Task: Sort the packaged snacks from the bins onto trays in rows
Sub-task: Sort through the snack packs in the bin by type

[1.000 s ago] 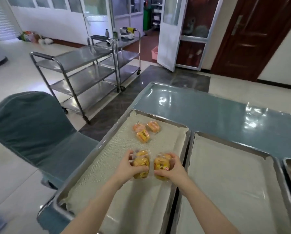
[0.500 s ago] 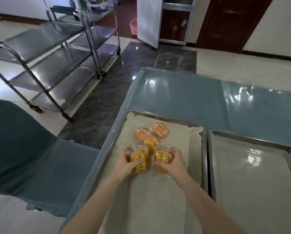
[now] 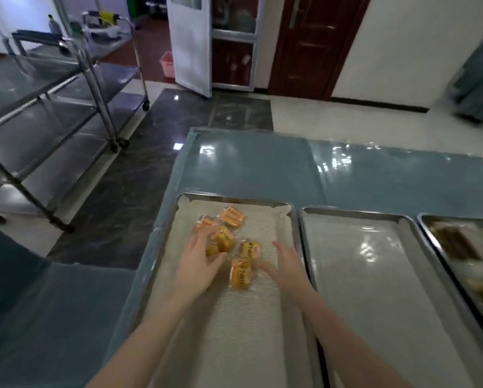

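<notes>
With both of your arms reaching over the left tray (image 3: 295, 236), your left hand (image 3: 199, 260) lies on the woven liner (image 3: 234, 331) with its fingers extended and loosely spread. The fingertips and thumb touch the yellow pack (image 3: 224, 238) in the middle of the cluster; motion blur prevents confirming a firm grip. Your right hand (image 3: 286, 261) is spread wide and holds nothing. Its thumb side points toward the nearest pack (image 3: 241, 274), and contact between the two cannot be confirmed. All visible snack packs sit in the far half of the left tray. The nearest pack lies lengthwise toward you, label up. A second pack (image 3: 250, 249) lies just beyond it, touching or nearly touching. Two orange packs (image 3: 231, 217) rest at the far end, close to the tray's far rim, beside the yellow pack under your left fingers. The middle tray (image 3: 358, 214) stands just beside the left tray, with a liner and a glare patch on it. The right tray (image 3: 430, 229) holds dark, blurred items that cannot be identified. All three trays rest on the blue-green table (image 3: 262, 163). A steel cart (image 3: 66, 107) stands on the floor to the left, well apart from the table.
</notes>
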